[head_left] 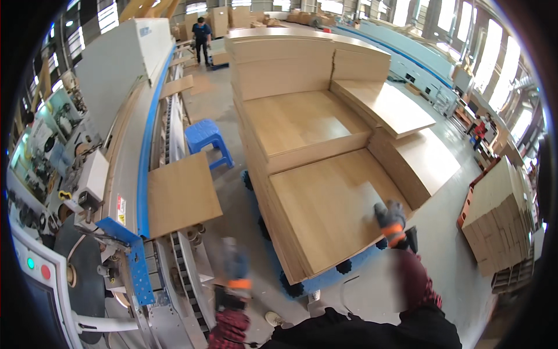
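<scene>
My right hand (390, 216), in a grey glove with an orange cuff, rests at the right side of the top wood-coloured board (319, 203) on the nearest stack. Its fingers look spread over the board's surface, not wrapped round an edge. My left hand (234, 262), gloved alike, hangs between that stack and the machine conveyor, apart from both stacked boards and conveyor; motion smears its fingers. To its upper left, a single wooden board (183, 195) lies flat on the conveyor (183, 267) beside the blue strip.
Taller board stacks (285, 70) rise behind the near one, over a blue base (273, 256) with black wheels. A blue stool (206, 136) stands between stack and machine. A control panel (40, 279) is at lower left. More boards (494, 215) stand right. A person (201, 39) stands far off.
</scene>
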Motion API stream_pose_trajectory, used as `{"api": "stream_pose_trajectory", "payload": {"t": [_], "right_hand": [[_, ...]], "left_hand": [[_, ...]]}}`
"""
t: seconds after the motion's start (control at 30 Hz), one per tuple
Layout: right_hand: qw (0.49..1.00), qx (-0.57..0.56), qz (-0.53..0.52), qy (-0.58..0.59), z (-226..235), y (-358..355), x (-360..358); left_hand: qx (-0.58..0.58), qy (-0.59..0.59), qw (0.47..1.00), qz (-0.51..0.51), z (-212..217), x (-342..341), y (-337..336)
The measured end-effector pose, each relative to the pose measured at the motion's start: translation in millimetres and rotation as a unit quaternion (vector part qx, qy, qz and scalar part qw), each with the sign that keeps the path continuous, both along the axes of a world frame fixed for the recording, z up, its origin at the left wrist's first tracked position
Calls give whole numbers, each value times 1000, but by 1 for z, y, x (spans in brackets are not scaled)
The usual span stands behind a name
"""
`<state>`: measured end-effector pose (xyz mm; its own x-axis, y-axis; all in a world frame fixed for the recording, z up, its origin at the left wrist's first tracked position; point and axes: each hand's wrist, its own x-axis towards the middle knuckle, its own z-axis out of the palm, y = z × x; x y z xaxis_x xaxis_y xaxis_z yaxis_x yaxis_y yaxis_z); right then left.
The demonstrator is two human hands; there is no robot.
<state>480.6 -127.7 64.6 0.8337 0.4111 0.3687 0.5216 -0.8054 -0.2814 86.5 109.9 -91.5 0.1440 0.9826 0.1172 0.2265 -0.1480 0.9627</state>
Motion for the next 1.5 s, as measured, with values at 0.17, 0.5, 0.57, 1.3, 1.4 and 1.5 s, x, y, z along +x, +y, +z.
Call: {"api": "stream_pose_trajectory", "payload": {"t": [0.17, 0.5, 0.57, 1.3, 1.4, 1.5], "right_hand": [[984, -82, -130, -90, -29, -20, 101], [964, -16, -8, 265, -19, -55, -27], [906, 133, 216, 340, -87, -96, -18], [648, 189, 231, 701, -189, 46, -395], [609, 203, 222, 733, -177, 88, -385], [725, 143, 310, 598, -142, 131, -374]], "left_hand": [[-107, -152, 964, -190, 77, 132, -99], [-267, -188, 943, -60, 97, 6, -89], [-252, -165, 953, -43, 110, -41, -112], [169, 479, 860, 56, 80, -261, -188], [173, 497, 848, 53, 71, -257, -151], [227, 440, 867, 55, 62, -248, -111]]}}
